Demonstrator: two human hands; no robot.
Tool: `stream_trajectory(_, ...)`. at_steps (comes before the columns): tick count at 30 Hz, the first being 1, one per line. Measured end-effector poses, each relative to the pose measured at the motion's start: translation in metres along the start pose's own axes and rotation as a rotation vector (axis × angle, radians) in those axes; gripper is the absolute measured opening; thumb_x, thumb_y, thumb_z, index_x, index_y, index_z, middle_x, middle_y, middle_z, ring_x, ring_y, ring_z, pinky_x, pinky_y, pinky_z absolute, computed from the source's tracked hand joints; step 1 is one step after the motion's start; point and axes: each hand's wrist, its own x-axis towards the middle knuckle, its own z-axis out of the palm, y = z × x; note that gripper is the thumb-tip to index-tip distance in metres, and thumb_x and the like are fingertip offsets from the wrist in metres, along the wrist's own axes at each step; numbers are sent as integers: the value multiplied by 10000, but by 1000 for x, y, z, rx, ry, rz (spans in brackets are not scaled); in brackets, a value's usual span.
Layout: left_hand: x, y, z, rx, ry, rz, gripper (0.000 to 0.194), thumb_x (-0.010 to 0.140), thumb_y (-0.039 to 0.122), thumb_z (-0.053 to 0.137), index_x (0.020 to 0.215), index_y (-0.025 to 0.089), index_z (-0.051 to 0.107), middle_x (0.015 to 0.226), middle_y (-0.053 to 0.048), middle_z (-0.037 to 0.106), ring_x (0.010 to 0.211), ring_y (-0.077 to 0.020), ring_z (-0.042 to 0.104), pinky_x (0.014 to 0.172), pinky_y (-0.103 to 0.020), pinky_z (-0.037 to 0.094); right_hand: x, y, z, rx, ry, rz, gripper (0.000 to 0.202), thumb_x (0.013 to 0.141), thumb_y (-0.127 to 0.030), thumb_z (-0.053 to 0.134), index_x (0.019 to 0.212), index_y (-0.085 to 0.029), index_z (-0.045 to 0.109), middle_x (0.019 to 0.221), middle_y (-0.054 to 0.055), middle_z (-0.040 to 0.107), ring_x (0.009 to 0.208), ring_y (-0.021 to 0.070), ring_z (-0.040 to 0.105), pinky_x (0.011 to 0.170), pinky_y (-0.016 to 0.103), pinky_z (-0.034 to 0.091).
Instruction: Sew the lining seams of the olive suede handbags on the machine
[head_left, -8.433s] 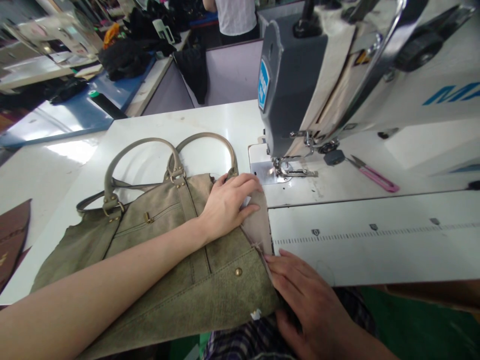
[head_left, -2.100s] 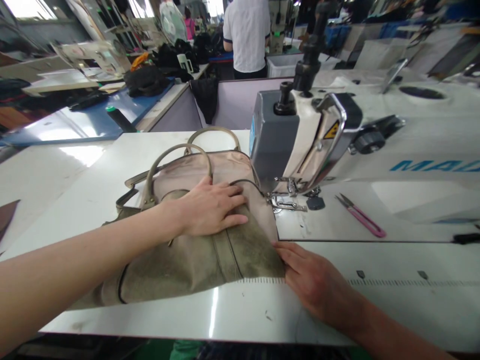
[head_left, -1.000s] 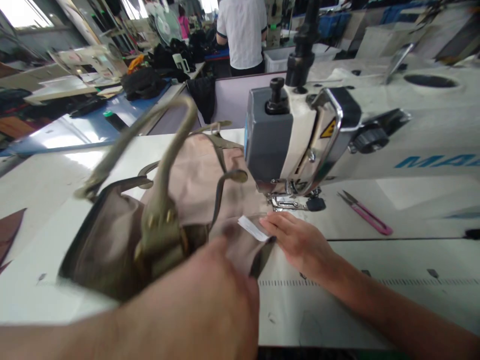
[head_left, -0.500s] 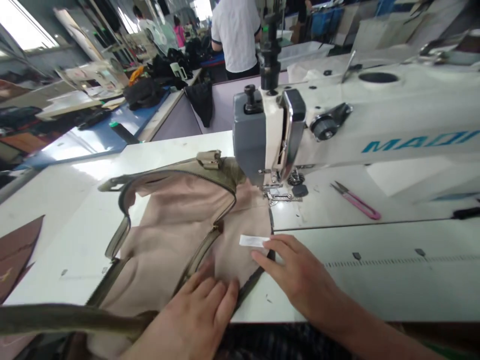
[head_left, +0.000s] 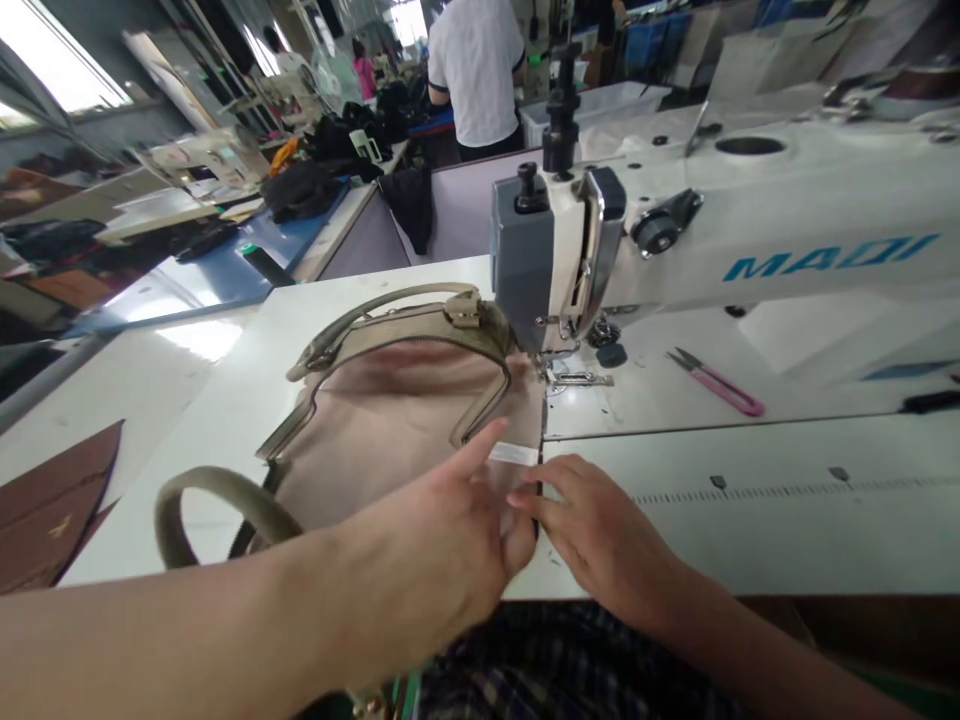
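Observation:
A handbag with a pink-beige lining [head_left: 390,440], olive trim and zipper edges lies opened out on the sewing machine table. One olive handle [head_left: 217,490] loops up at its left, another arches along its far side. Over the lining's near right part is my left hand [head_left: 465,530], thumb stretched toward the label, other fingers curled down at the bag's edge. A small white label [head_left: 513,454] lies on the lining by that edge. Just below the label, my right hand [head_left: 600,520] pinches the bag's edge between thumb and forefinger, close against my left fingers.
The white sewing machine [head_left: 750,230] stands at the right, its presser foot [head_left: 559,365] beside the bag's far right corner. Pink-handled thread snips [head_left: 720,388] lie under its arm. Brown panels [head_left: 60,510] are at far left. A person in a white shirt [head_left: 480,75] stands behind.
My left hand has moved right and up, next to my right hand at the bag's edge. The bag has shifted and its far handle now shows. My right fingers have moved from the label's end to just below it.

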Motion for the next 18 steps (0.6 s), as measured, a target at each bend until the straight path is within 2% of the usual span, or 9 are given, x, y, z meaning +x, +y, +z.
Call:
stream_trajectory(2, 9, -17, -13, 146, -39, 39, 189, 811, 349, 629, 914, 192, 652, 693, -49, 638, 698, -245, 592, 1010, -497, 336, -7, -5, -1, -8, -25, -3, 334, 876, -20, 435, 1049, -160, 684, 1028, 108, 632, 933, 253, 549, 786, 413, 512)
stream_trajectory(4, 11, -32, -16, 136, -71, 38, 260, 831, 429, 618, 856, 172, 646, 649, -48, 635, 633, -230, 579, 914, -457, 392, -13, -8, -3, 26, -12, -1, 360, 876, -11, 399, 1040, -159, 684, 1001, 104, 640, 910, 242, 569, 758, 385, 523)
stream_trajectory(7, 5, -43, -4, -87, -79, 62, 293, 880, 451, 551, 783, 184, 622, 638, -35, 648, 616, -207, 580, 786, -373, 415, -17, -5, -4, 85, 91, 71, 367, 916, -29, 372, 1118, -159, 648, 1045, 102, 648, 938, 211, 603, 792, 339, 534)
stream_trajectory(9, 1, -44, 7, -212, -58, 104, 300, 908, 446, 503, 796, 189, 611, 675, -35, 666, 643, -202, 591, 797, -359, 408, -14, 0, -4, 61, 157, 145, 324, 951, -75, 405, 1176, -167, 621, 1044, 91, 661, 940, 203, 619, 815, 335, 532)
stream_trajectory(13, -2, -40, 9, -362, -33, 176, 219, 939, 298, 428, 810, 197, 572, 728, -20, 665, 711, -183, 595, 882, -348, 394, -2, 6, -1, -93, 167, 196, 288, 933, -108, 492, 1172, -181, 635, 954, 72, 691, 840, 234, 626, 748, 379, 531)
stream_trajectory(16, 1, -39, 4, -358, -6, 186, 92, 816, 154, 466, 773, 195, 537, 758, -25, 636, 754, -185, 574, 864, -341, 416, 8, 5, 3, -62, 175, 214, 292, 882, -77, 564, 1127, -204, 660, 868, 41, 689, 765, 207, 624, 698, 334, 521)
stream_trajectory(18, 4, -39, 4, -255, 69, 136, 100, 741, 112, 473, 776, 185, 532, 831, -51, 618, 784, -199, 552, 815, -345, 441, 12, 3, 7, -72, 200, 152, 270, 876, -67, 570, 1085, -200, 675, 827, 35, 684, 754, 197, 620, 693, 319, 516)
